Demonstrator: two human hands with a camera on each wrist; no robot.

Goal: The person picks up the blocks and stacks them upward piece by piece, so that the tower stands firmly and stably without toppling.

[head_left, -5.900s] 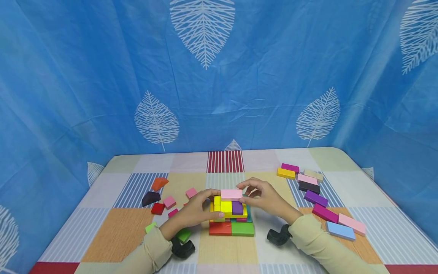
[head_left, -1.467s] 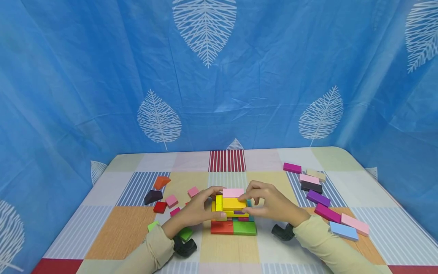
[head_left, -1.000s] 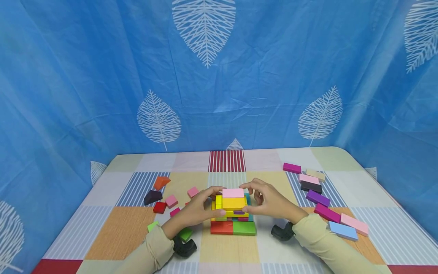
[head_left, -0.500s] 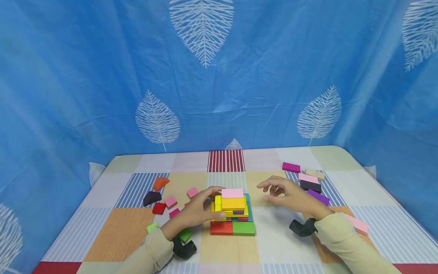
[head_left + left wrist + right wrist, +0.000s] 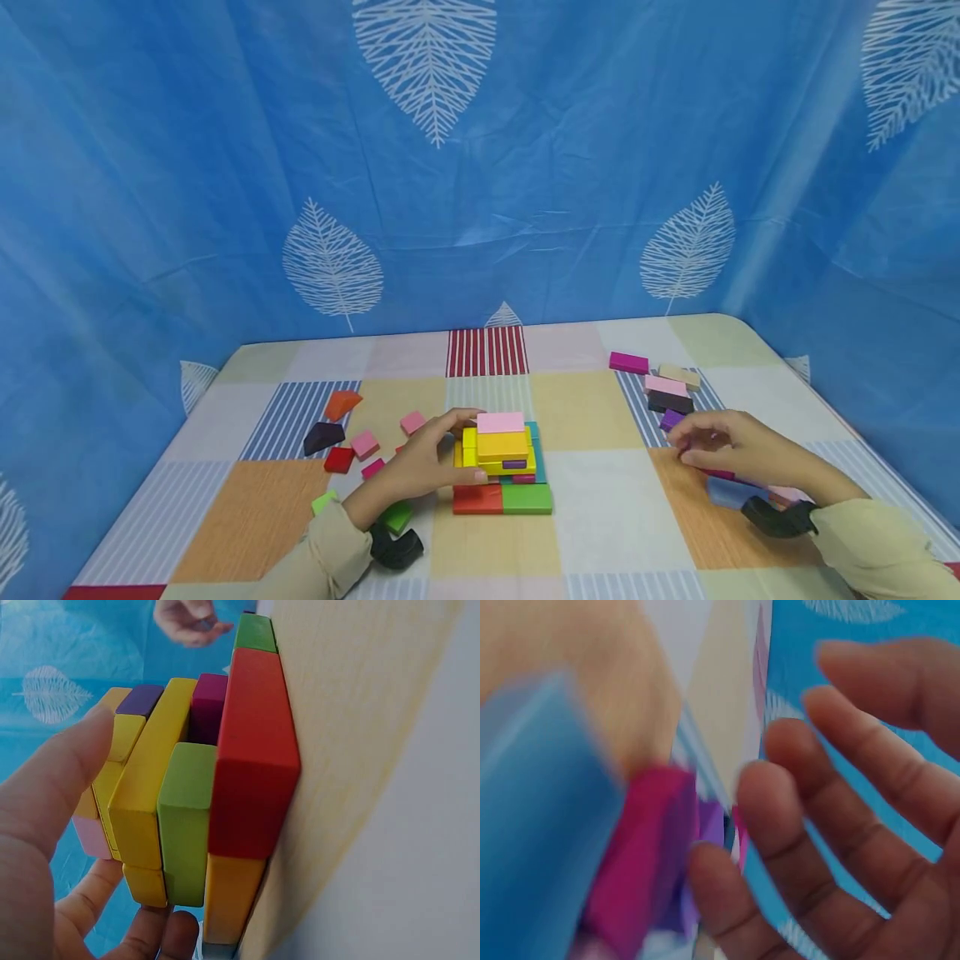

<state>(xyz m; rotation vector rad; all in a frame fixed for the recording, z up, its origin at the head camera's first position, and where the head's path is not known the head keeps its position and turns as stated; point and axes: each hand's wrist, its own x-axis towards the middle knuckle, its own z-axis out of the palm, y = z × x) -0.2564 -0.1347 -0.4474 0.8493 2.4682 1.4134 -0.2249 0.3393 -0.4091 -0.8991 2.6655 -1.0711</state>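
A layered stack of coloured wooden blocks stands mid-table, with a red block and a green block along its bottom front. On top lie a pink block and, in front of it, an amber block. My left hand holds the stack's left side, thumb in front and fingers behind. Far to the right, my right hand hovers with bent, spread fingers over a magenta block, next to a light blue block. Nothing shows in its grasp.
Behind the right hand lie purple, black, pink, beige and magenta blocks. Left of the stack are scattered small pieces, including orange, black and red ones. A blue curtain hangs behind the table.
The amber block came from the right-hand group onto the stack, in front of the pink one. My right hand then let go and moved right to the loose blocks; the left hand stayed.
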